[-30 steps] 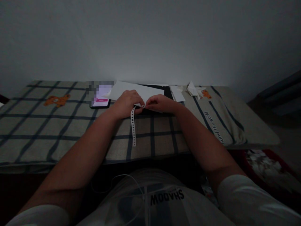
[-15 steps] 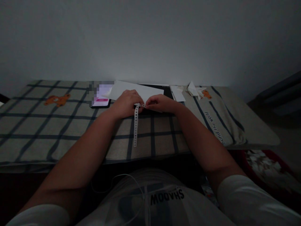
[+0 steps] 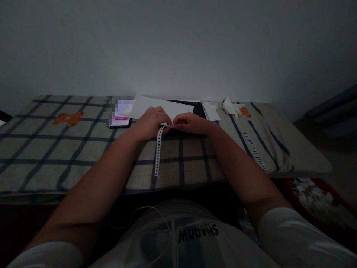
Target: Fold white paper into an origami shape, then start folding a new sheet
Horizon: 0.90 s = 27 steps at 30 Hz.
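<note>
My left hand point(image 3: 150, 121) and my right hand point(image 3: 189, 123) meet near the far middle of a checked cloth point(image 3: 55, 149). Both pinch the top end of a narrow white paper strip point(image 3: 157, 152) punched with a row of holes. The strip trails toward me over the cloth, its free end lying near the front edge. Under and behind my hands lies a white paper sheet point(image 3: 173, 106) on a dark board point(image 3: 199, 108).
A lit phone point(image 3: 119, 120) lies left of my hands. Folded white paper pieces point(image 3: 230, 107) and a small sheet point(image 3: 210, 110) sit at the back right. A red container of paper scraps point(image 3: 318, 197) is on the floor at right. A wall rises behind.
The strip's free end has swung slightly to the left over the cloth. My hands have stayed in the same place, still pinching its top end.
</note>
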Motion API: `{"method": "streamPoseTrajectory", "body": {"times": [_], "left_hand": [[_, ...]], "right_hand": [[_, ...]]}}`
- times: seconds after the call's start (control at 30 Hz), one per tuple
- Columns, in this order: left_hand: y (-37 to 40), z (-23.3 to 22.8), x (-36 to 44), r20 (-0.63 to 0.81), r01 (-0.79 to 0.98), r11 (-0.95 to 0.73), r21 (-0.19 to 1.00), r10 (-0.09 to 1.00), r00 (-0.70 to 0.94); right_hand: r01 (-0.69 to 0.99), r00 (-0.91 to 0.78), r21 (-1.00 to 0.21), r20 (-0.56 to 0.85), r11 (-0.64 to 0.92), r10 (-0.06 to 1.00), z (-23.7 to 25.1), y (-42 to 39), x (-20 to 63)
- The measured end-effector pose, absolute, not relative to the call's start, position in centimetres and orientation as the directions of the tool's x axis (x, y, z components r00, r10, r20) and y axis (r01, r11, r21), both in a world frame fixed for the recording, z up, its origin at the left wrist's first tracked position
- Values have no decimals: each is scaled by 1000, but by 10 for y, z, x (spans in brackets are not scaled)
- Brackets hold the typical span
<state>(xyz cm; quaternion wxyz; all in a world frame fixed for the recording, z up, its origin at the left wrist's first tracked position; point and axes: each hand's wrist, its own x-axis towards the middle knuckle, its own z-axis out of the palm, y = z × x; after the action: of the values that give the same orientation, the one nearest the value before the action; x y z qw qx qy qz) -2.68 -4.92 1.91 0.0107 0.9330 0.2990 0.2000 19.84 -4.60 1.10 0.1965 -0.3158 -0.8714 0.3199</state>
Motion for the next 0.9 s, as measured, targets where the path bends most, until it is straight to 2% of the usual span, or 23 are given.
{"method": "streamPoseTrajectory", "body": {"times": [0.23,0.47,0.77,0.9], "left_hand": [[-51,21,-28,363,585,-801,130,587,724],[-51,21,-26,369,550,-826,123,553,747],[-52,21,-26,365,570,-812,128,573,734],[-52,23,-26,364,591,-798,118,588,722]], "right_hand": [[431,-711,-724,95,538,697,16,-48,201],[476,-670,-719,77,506,739,15,-47,200],[424,-714,-711,120,561,690,16,-50,196],[453,-686,-747,57,486,725,18,-52,198]]}}
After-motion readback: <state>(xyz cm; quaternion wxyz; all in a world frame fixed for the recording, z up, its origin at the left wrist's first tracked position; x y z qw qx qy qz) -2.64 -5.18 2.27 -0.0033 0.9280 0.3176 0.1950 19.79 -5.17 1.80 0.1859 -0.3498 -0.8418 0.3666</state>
